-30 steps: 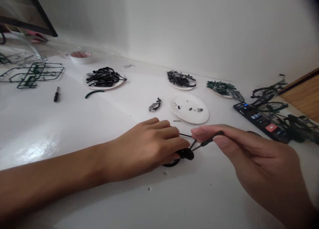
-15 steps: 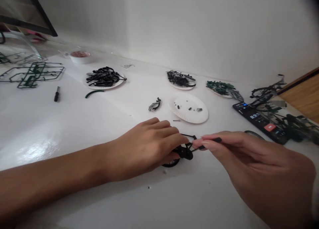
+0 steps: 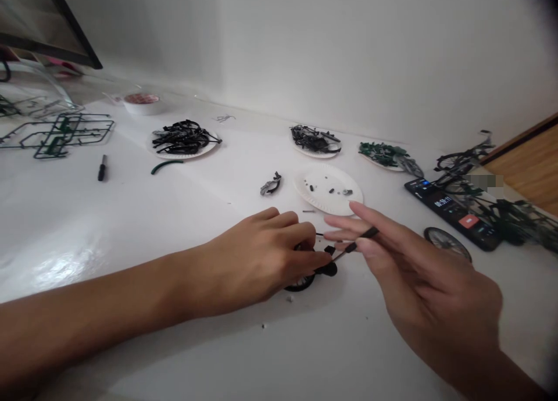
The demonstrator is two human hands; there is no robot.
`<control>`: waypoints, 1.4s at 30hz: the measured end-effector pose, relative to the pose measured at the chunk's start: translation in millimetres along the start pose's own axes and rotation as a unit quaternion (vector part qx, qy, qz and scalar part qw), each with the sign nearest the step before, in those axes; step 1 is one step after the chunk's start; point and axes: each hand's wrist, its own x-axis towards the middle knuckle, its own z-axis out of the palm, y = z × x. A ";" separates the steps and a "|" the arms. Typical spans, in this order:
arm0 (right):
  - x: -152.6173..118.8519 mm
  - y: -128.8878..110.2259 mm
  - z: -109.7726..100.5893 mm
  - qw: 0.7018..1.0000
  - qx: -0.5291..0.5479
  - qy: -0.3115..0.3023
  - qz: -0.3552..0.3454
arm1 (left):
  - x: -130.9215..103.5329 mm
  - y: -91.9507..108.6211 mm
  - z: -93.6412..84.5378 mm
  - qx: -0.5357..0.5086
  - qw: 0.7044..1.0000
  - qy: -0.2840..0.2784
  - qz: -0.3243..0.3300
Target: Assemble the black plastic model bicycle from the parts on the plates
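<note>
My left hand (image 3: pixel 272 253) is closed over a small black model bicycle (image 3: pixel 326 269) on the white table and covers most of it. Part of a spoked wheel (image 3: pixel 301 282) shows below the fingers. Between the thumb and fingers of my right hand (image 3: pixel 405 267) is a small screwdriver (image 3: pixel 352 246) with a black handle. Its thin shaft slants down to the left, and the tip meets the bicycle close to my left fingertips; the exact contact is hidden. The other right fingers are stretched out towards the plate.
Tiny parts lie on a paper plate (image 3: pixel 329 200) beyond my hands. Farther back stand plates heaped with black parts (image 3: pixel 185 138) and green parts (image 3: pixel 383 154). A phone (image 3: pixel 453 215), a loose wheel (image 3: pixel 447 243) and assembled model bicycles (image 3: pixel 466 157) are at right. Left are another screwdriver (image 3: pixel 102 171) and green sprues (image 3: pixel 61 135).
My right hand has shifted slightly left and spread its fingers, with the screwdriver now held more steeply. The loose wheel on the right has come into fuller view. My left hand stays on the bicycle.
</note>
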 end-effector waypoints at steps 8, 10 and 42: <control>0.9 -7.0 -10.1 0.996 -0.076 -0.005 0.040 | -0.1 -1.9 5.4 0.009 1.000 0.004 0.000; 2.0 -6.6 -10.3 0.996 -0.073 0.000 0.051 | -0.7 -1.3 5.0 0.006 1.000 0.001 -0.003; 11.2 -17.5 -10.7 0.990 -0.010 0.085 0.111 | -0.2 3.1 1.5 -0.028 0.999 0.027 -0.032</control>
